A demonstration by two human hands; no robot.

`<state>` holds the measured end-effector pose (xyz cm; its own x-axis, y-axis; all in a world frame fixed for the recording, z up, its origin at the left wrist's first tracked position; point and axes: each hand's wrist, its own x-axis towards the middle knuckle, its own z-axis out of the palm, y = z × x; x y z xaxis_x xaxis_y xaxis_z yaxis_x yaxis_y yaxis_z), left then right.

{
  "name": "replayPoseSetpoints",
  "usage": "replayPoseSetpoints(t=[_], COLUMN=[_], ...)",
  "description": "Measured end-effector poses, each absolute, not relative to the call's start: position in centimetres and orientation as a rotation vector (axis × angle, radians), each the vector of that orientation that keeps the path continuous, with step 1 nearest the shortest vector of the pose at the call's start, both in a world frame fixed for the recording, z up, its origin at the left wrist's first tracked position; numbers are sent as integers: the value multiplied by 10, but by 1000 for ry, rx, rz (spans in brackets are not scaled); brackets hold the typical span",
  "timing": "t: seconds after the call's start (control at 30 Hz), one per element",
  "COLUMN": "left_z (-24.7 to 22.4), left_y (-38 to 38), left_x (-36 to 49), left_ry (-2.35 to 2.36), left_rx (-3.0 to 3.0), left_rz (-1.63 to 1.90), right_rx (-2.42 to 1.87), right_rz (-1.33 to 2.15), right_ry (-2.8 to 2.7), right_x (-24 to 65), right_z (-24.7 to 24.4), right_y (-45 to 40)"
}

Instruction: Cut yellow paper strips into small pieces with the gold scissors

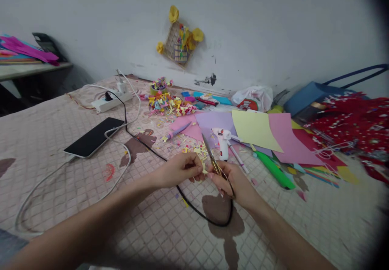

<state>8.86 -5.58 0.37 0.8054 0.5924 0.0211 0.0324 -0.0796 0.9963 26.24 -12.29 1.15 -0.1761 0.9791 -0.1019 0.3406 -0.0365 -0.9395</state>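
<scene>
Gripping scissors [209, 150] with right fingers [219, 181]; left fingers [194, 170] together; glue gun [224, 143] beyond, black cord [192, 207] beneath.

From here I see a pale grey wall [273, 26] with dark smudges low down, just above the table's far edge. The table [152, 229] has a pinkish diamond-patterned cover [54, 128], with brown patches near its middle. Beyond its far left corner I make out another table [18, 72]. The light looks soft and dim.

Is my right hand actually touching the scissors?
Touching. The head view shows the right hand holding the scissors by their gold handles, fingers against the metal.
</scene>
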Motion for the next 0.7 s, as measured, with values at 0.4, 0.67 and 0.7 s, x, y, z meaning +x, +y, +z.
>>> replayPoseSetpoints(t=[0.4, 0.67, 0.7], left_z=[5, -2, -2], left_y=[-57, -56, -56], left_x=[90, 94, 94], left_ry=[520, 625, 629], left_rx=[1543, 1368, 1362], left_rz=[502, 555, 556], right_rx=[-1420, -1397, -1388], right_rz=[1187, 1125, 1127], right_ry=[-1524, -1444, -1443], right_x=[258, 252, 252], right_z=[12, 10, 10], right_y=[-122, -124, -124])
